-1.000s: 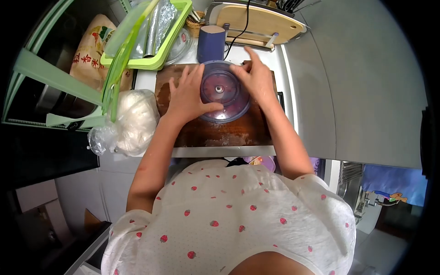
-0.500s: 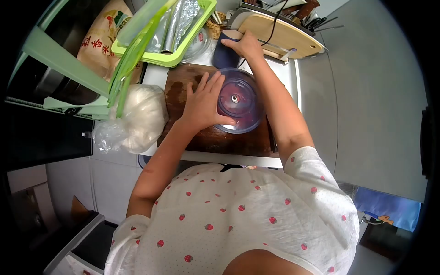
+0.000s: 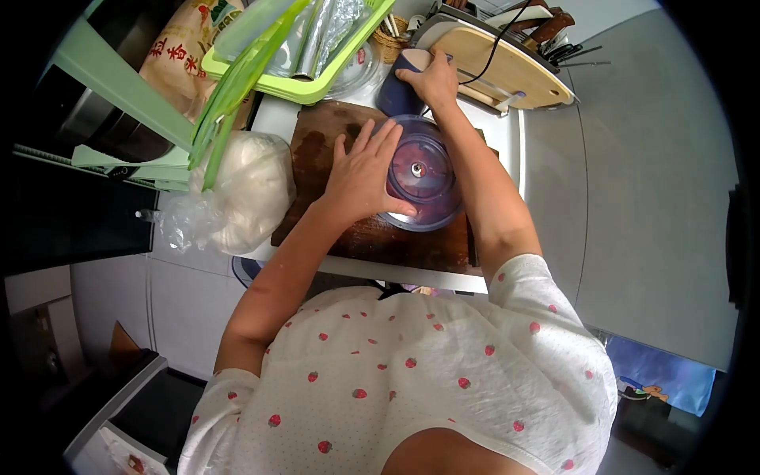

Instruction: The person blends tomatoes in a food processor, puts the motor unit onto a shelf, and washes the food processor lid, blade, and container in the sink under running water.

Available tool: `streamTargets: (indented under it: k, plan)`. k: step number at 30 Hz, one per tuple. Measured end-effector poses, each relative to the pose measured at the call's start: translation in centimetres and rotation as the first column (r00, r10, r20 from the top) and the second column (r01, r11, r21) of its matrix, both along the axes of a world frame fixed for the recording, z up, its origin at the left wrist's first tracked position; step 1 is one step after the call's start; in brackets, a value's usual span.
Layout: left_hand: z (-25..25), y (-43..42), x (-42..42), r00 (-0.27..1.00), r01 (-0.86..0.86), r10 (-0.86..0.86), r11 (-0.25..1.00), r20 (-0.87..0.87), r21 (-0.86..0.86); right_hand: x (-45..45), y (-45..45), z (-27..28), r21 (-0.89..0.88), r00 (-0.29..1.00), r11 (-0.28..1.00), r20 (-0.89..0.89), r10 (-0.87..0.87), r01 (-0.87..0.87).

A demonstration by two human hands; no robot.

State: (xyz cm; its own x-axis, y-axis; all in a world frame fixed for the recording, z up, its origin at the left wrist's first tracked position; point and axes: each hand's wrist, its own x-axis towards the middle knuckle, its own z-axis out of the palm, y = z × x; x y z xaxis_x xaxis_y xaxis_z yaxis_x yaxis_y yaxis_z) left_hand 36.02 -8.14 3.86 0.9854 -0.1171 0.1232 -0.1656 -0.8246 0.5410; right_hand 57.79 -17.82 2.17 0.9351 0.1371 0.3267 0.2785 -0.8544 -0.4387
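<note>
A round bowl with a clear lid (image 3: 423, 170) stands on the dark wooden board (image 3: 317, 134); something reddish shows through the lid. My left hand (image 3: 364, 174) rests with spread fingers on the left side of the lid. Behind the bowl is a dark blue cylindrical object (image 3: 396, 93) with a pale top. My right hand (image 3: 431, 79) is wrapped round the upper right of this blue object, thumb at its near side and fingers partly hidden behind it.
At the left are a plastic bag with white contents (image 3: 252, 182), green stalks (image 3: 237, 83) and a green basket (image 3: 305, 91) holding foil. A light cutting board (image 3: 491, 67) and knives (image 3: 546, 30) stand behind, with a black cord in front.
My right hand has gone from the lid's right edge back to the blue object and closed round it. My left hand has stayed on the lid. The view has shifted.
</note>
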Motion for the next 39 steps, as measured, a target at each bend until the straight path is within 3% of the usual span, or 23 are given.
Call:
streamTargets:
  k: [8, 10, 12, 14, 15, 16, 18, 20, 22, 24, 30, 33, 39]
  plan:
    - [-0.2, 0.0, 0.0, 0.999, -0.007, 0.008, 1.000, 0.049, -0.019, -0.1, -2.1, 2.3, 0.210, 0.963, 0.954, 0.206, 0.172, -0.215]
    - [-0.1, -0.1, 0.0, 0.998, -0.008, 0.009, 1.000, 0.055, -0.014, -0.7, -2.4, 4.8, 0.369, 0.943, 0.878, 0.246, 0.225, -0.306]
    - [0.0, -0.1, -0.2, 0.998, -0.009, 0.009, 1.000, 0.063, -0.011, -2.1, -2.9, 7.6, 0.340, 0.937, 0.881, 0.240, 0.256, -0.328]
    - [0.1, -0.1, -0.2, 0.998, -0.014, 0.015, 1.000, 0.056, -0.020, -3.3, -3.2, 10.4, 0.425, 0.909, 0.831, 0.363, 0.207, -0.359]
    - [0.1, -0.1, -0.2, 0.998, -0.010, 0.012, 1.000, 0.063, -0.025, -4.4, -3.8, 12.7, 0.531, 0.965, 0.806, 0.146, 0.217, -0.262]
    - [0.0, 0.0, -0.2, 0.998, -0.003, 0.006, 0.999, 0.060, -0.050, -4.5, -4.5, 13.8, 0.506, 0.971, 0.832, 0.176, 0.161, -0.230]
    - [-0.3, 0.3, -0.2, 0.998, 0.007, -0.001, 0.997, 0.066, -0.080, -5.5, -5.7, 16.1, 0.674, 0.965, 0.693, 0.124, 0.233, -0.254]
    - [-0.7, 0.5, 0.2, 0.997, -0.038, 0.053, 0.970, 0.055, -0.241, -5.8, -7.5, 17.1, 0.730, 0.973, 0.648, 0.106, 0.206, -0.217]
    - [-0.4, 0.7, 0.7, 0.989, -0.075, 0.108, 0.958, 0.104, -0.278, -6.9, -8.8, 18.5, 0.764, 0.976, 0.627, 0.015, 0.216, -0.150]
    - [-0.8, 1.0, 1.8, 0.986, -0.096, 0.155, 0.834, 0.063, -0.544, -7.5, -10.1, 18.7, 0.774, 0.975, 0.618, -0.005, 0.223, -0.137]
    - [-0.3, 0.7, 4.5, 0.947, -0.164, 0.270, 0.871, 0.172, -0.464, -9.9, -12.2, 17.8, 0.823, 0.946, 0.567, -0.157, 0.285, -0.034]
    - [0.5, 0.6, 5.1, 0.981, -0.073, 0.163, 0.806, 0.102, -0.587, -11.1, -12.6, 16.9, 0.841, 0.939, 0.541, -0.196, 0.282, 0.013]
    - [0.0, 1.0, 5.7, 0.993, -0.039, 0.105, 0.745, 0.060, -0.666, -12.9, -12.1, 15.3, 0.879, 0.921, 0.450, -0.296, 0.254, 0.158]
